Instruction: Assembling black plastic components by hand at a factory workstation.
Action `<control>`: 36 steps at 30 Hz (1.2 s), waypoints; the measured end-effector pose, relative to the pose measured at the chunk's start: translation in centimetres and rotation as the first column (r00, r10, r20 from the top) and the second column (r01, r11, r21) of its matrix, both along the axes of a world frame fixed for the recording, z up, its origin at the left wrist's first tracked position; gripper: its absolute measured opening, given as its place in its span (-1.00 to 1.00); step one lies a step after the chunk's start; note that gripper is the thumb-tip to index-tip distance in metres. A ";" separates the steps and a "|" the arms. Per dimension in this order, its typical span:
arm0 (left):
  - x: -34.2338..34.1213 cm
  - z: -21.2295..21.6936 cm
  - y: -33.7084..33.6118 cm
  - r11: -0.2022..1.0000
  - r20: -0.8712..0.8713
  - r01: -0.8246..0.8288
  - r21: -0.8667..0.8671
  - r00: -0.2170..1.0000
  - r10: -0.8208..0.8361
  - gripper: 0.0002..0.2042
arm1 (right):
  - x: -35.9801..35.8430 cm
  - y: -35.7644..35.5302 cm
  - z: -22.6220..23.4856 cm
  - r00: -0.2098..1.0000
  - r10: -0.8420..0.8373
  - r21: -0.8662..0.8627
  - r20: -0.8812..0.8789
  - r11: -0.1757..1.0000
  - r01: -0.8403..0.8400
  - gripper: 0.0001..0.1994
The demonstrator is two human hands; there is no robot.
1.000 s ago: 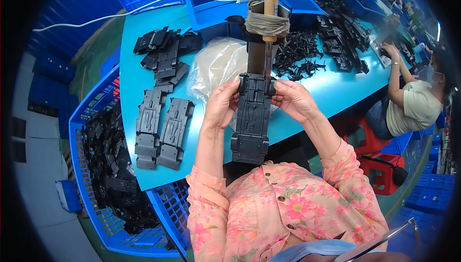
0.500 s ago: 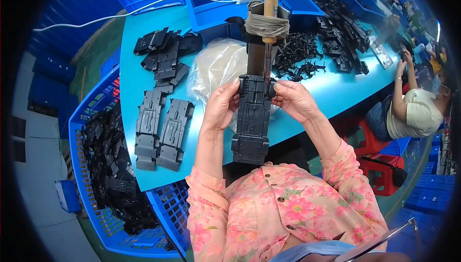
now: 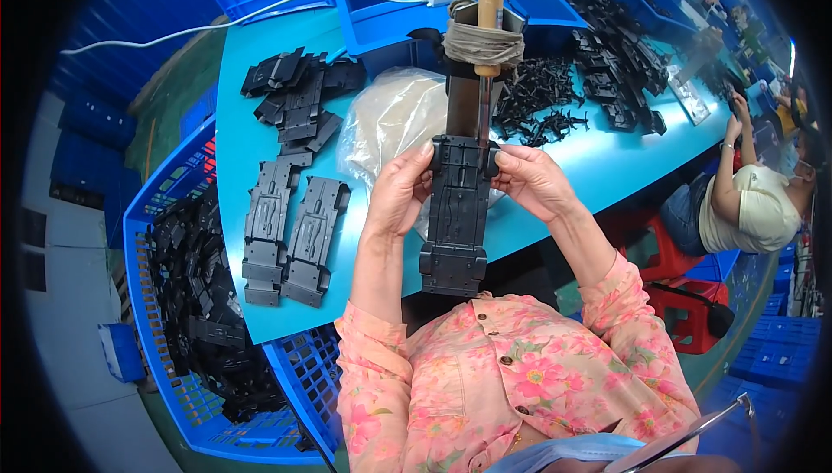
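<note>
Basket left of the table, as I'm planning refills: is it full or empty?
Not empty: black parts lie heaped in the basket. Whether it is brim-full, I cannot tell.

1) Held part (image 3: 458, 204): black moulded plastic, mostly matt, ridged, with a dull sheen
2) Handle (image 3: 490, 5): pale wood, smooth
3) Rod (image 3: 484, 113): looks like metal, darkish
4) Wrapping (image 3: 485, 47): rough, greyish cloth-like strips
5) Bag (image 3: 390, 113): clear thin plastic, wrinkled and glossy
6) Tabletop (image 3: 624, 161): smooth, shiny teal, throwing back bright glare
7) Basket (image 3: 137, 300): blue plastic, slotted
8) Shirt (image 3: 555, 360): soft, matt flowered cloth, creased
9) Stool (image 3: 689, 295): smooth red plastic
</note>
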State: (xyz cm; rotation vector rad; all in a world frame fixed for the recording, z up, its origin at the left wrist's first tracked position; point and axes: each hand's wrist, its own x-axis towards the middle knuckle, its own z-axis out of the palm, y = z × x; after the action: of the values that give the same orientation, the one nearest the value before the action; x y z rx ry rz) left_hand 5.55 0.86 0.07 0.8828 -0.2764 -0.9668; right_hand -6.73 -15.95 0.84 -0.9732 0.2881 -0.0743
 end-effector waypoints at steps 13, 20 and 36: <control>-3.2 -2.0 1.9 0.959 -0.072 0.183 0.218 0.983 -0.171 -0.74 | -4.5 0.0 -3.2 0.985 0.119 0.274 -0.126 0.958 -0.080 -0.78; -6.6 1.9 5.5 0.940 0.288 0.060 0.335 0.944 -0.163 -0.66 | -12.8 -7.0 -0.6 0.958 -0.284 0.357 -0.037 0.892 0.278 -0.73; -5.4 1.2 12.2 0.646 0.666 -0.732 0.218 0.595 0.450 -0.78 | -5.1 -23.9 1.7 0.776 -0.620 0.095 0.120 0.785 0.612 -0.70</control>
State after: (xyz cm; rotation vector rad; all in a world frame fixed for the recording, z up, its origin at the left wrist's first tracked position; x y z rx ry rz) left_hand 0.19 13.05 1.26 1.6011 -0.1978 -0.0620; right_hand -11.85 -39.86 2.49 -0.7816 0.4664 -0.7404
